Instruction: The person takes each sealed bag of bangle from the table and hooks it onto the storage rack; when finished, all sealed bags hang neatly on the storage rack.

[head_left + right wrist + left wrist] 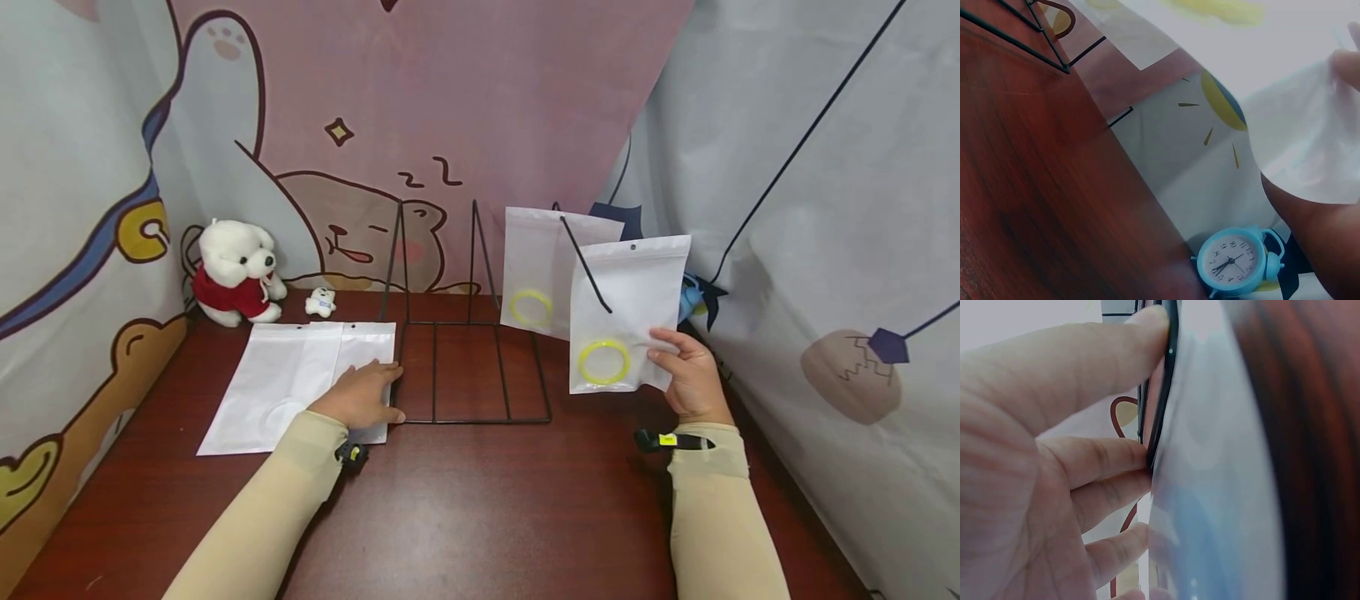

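In the head view my right hand (686, 375) pinches the lower right side of a white packet (626, 308) with a yellow ring showing near its bottom. The packet's punched hole lies right of the black hook (587, 265), whose arm crosses in front of the packet. Behind it, a similar white packet (525, 267) hangs from the hook. My left hand (360, 396) rests on the left side of the black wire rack (472, 421); the thumb and fairly straight fingers touch its bar (1163, 406) in the left wrist view.
White packets (255, 392) lie overlapping on the table, partly under my left hand. A white plush dog (232, 271) and a tiny white figure (321, 302) stand at the back left. A blue alarm clock (1232, 259) stands beside the curtain at right.
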`<state>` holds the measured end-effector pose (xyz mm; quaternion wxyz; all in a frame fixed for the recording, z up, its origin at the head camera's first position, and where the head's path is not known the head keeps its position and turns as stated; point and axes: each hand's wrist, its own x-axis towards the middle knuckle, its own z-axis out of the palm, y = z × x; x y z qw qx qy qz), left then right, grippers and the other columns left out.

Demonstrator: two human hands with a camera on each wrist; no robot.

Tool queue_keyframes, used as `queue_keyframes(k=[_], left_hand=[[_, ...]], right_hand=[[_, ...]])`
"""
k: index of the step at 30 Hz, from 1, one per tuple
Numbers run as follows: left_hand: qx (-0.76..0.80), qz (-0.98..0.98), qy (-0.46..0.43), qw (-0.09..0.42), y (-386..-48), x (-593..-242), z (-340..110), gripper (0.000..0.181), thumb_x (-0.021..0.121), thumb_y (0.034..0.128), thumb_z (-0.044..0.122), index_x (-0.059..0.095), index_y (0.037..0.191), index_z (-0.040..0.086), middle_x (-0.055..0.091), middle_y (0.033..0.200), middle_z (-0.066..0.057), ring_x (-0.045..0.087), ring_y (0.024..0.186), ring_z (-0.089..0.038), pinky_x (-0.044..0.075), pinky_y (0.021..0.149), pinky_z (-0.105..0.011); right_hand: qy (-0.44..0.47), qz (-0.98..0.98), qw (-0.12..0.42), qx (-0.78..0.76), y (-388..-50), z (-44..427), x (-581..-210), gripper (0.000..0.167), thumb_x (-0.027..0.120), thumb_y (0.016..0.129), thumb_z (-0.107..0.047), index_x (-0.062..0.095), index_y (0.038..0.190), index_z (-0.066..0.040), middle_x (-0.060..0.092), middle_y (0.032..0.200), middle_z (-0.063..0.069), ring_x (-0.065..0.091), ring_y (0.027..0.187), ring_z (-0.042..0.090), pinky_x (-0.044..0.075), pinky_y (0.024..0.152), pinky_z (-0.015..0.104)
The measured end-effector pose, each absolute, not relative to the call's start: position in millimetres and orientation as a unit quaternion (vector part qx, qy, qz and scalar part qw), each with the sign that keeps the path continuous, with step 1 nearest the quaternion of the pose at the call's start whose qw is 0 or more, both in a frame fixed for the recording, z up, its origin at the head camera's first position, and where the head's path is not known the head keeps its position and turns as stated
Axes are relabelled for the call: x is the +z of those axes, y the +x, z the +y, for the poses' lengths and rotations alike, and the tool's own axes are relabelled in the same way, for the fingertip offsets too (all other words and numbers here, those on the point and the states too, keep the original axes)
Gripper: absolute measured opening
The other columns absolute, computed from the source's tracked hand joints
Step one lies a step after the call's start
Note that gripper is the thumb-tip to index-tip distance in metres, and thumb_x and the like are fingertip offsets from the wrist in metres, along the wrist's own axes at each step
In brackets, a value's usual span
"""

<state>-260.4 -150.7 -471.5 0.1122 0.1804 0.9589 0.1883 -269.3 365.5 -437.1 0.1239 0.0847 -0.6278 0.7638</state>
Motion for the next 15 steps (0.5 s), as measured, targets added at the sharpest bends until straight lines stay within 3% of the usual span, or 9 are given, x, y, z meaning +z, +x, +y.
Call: queue_keyframes(k=[9,15], left_hand=[[0.188,0.959,0.182,0.111,-260,-472,-151,0.085,0.084,0.0882,0.035,0.049,0.155,-0.002,0.043,0.165,-0.019,0.030,0.156,-0.047,0.018,0.125,-0.071],[0.188,0.958,0.183,0.114,-259,-471,-151,0.085,0.084,0.0886,0.035,0.048,0.156,-0.002,0.042,0.166,-0.019,0.029,0.157,-0.046,0.018,0.125,-0.071]], right_hand=[[0.100,-0.692,0.081,0.710,-262,360,-431,0.037,0.060,0.098,0.015,0.081,0.117,-0.010,0.063,0.120,0.000,0.070,0.093,0.010,0.063,0.075,0.023],[0.120,-0.737,0.034,0.664,-257,350,-422,0.032,0.064,0.098,0.010,0.080,0.119,-0.008,0.070,0.119,-0.006,0.069,0.099,0.011,0.063,0.081,0.025]])
